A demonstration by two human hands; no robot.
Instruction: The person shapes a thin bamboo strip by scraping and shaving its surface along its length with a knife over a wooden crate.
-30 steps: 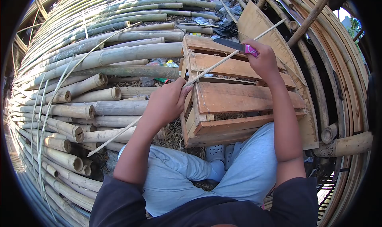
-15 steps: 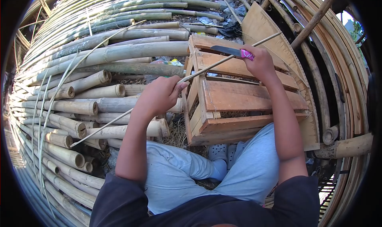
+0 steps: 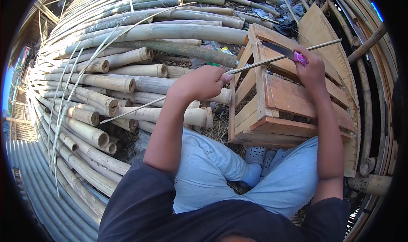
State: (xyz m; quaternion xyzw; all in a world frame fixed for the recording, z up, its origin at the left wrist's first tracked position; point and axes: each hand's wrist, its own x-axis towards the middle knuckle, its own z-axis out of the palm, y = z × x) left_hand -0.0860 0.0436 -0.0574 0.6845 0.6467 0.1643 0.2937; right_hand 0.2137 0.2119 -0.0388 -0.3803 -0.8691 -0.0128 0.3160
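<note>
My left hand (image 3: 202,81) is closed round a long thin bamboo strip (image 3: 250,66), which slants up to the right over a slatted wooden crate (image 3: 289,93). The strip's lower end comes out to the left of my left forearm. In my right hand (image 3: 310,68) is a knife (image 3: 278,49) with a dark blade and a pink and white handle. Its blade points left, close above the strip, and the strip passes by the knuckles of my right hand. Whether the blade touches the strip I cannot tell.
Many bamboo poles (image 3: 144,83) lie stacked on the left, with thin strips (image 3: 63,102) across them. Corrugated sheeting (image 3: 46,191) is at the lower left. A curved wooden board (image 3: 323,29) leans behind the crate. More poles stand along the right.
The whole view has turned to the left, so the crate and both hands appear farther right. Both hands keep their holds on the strip and the knife.
</note>
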